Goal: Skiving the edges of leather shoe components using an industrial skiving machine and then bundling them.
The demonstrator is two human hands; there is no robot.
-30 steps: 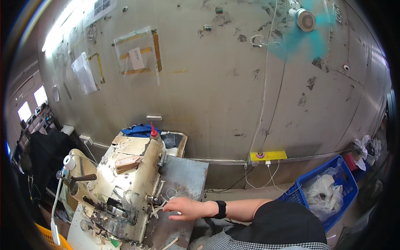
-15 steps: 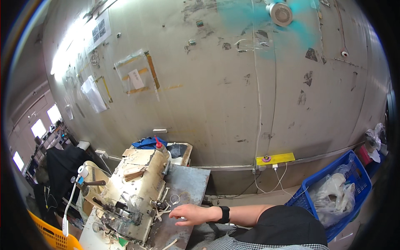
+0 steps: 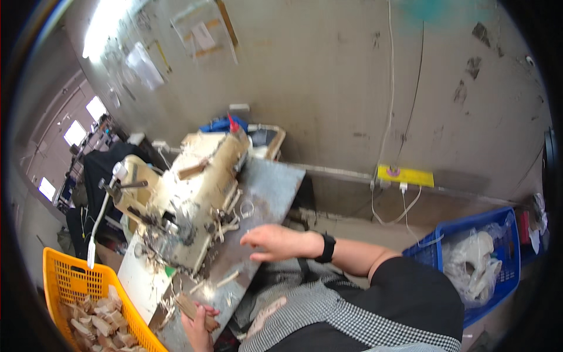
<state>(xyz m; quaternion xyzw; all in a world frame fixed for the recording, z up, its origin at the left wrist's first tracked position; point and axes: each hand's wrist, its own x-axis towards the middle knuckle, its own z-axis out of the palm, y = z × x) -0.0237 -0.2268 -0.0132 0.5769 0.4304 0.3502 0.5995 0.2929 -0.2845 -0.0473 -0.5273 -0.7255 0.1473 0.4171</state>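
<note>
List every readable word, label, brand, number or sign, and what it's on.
None can be read.
Wall label: too small and blurred.
White sheet: too blurred to tell if it bears print.
Brown piece in the left hand: no writing visible.

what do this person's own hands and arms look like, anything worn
The right hand is bare, with a black, watch-like band on its wrist; the black sleeve on that arm is short. The left hand is bare too; no sleeve shows there.

tan elongated bundle [image 3: 192, 310], aslant, in the left hand [image 3: 200, 328]
</note>
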